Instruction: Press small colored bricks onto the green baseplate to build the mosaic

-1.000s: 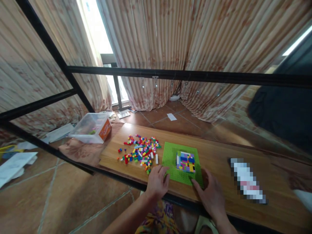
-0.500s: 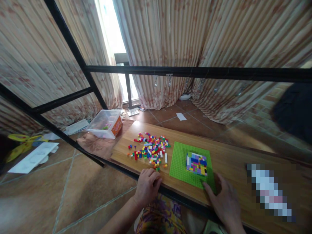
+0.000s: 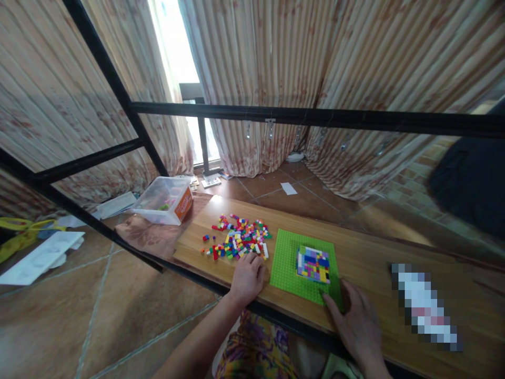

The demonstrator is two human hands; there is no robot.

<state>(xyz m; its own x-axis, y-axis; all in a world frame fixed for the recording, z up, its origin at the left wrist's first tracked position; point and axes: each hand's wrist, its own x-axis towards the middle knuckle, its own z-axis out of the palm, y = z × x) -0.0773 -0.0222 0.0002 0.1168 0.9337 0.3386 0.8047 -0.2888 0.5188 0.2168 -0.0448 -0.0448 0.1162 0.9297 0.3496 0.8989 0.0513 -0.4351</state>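
left hand point(image 3: 246, 277): flat on the wooden board point(image 3: 366, 258), palm down, fingers loosely spread, pinching nothing; fingertips at the near edge of the brick pile point(image 3: 236, 242), seemingly touching the nearest bricks.
right hand point(image 3: 357, 321): flat, fingers spread, gripping nothing; forefinger tip on the near right corner of the green baseplate point(image 3: 286, 260).
green baseplate: lying flat between the two hands, near edge close to the front edge of the board.
brick square point(image 3: 313, 263): multicoloured patch pressed onto the right part of the baseplate, green margin on all sides, widest on the left.
brick pile: loose, scattered just left of the baseplate, bare wood beyond it to the board's left end.
open room: bare board right of the baseplate up to a blurred object point(image 3: 425, 308).
plastic tub point(image 3: 164, 200): clear, orange label, off the board's far left corner on a patterned cloth point(image 3: 145, 236).
black bars point(image 3: 315, 117): crossing above the far edge and along the front edge.
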